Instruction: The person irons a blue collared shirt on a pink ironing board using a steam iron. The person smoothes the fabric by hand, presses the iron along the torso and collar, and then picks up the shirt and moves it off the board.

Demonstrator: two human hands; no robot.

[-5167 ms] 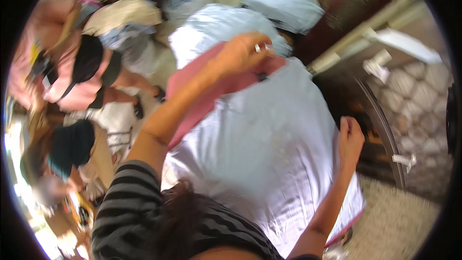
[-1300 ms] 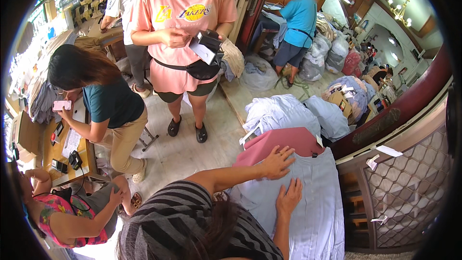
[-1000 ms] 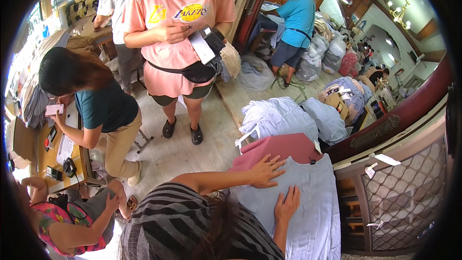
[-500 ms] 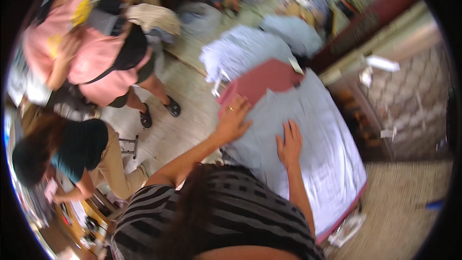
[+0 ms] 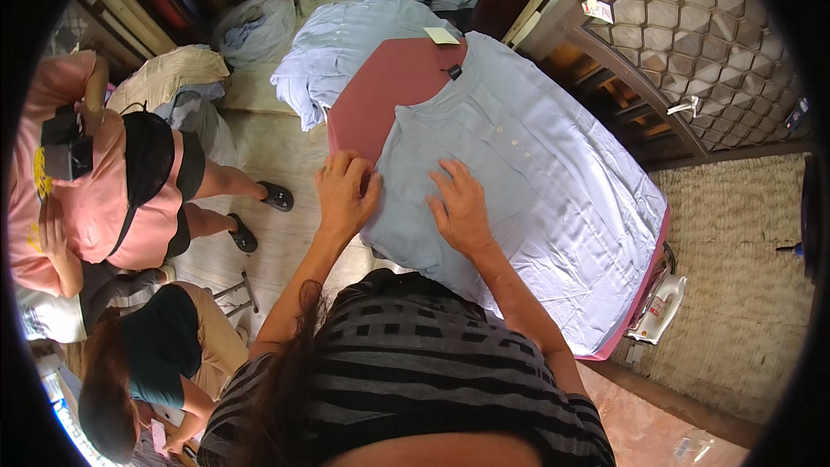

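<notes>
A light blue-grey shirt (image 5: pixel 510 151) with small pale buttons lies spread over a red padded ironing board (image 5: pixel 393 78). The shirt covers most of the board, leaving red fabric bare at the far left. My left hand (image 5: pixel 347 193) is at the shirt's left edge, thumb and bent fingers closed on the cloth there. Over the shirt front, my right hand (image 5: pixel 461 209) has its fingers apart and slightly bent, touching the cloth and holding nothing. A dark tag shows near the collar.
Beyond the board's far end lies a heap of light blue garments (image 5: pixel 346 43). A white iron (image 5: pixel 661 307) stands at the near right edge. On the left are a person in pink (image 5: pixel 108 156) and a crouching person in dark green (image 5: pixel 151 342). A lattice panel (image 5: pixel 692 26) leans at right.
The view has shifted. My left hand has gone from lying flat to curled at the shirt's left edge. My right hand remains open over the cloth, nearer the left one.
</notes>
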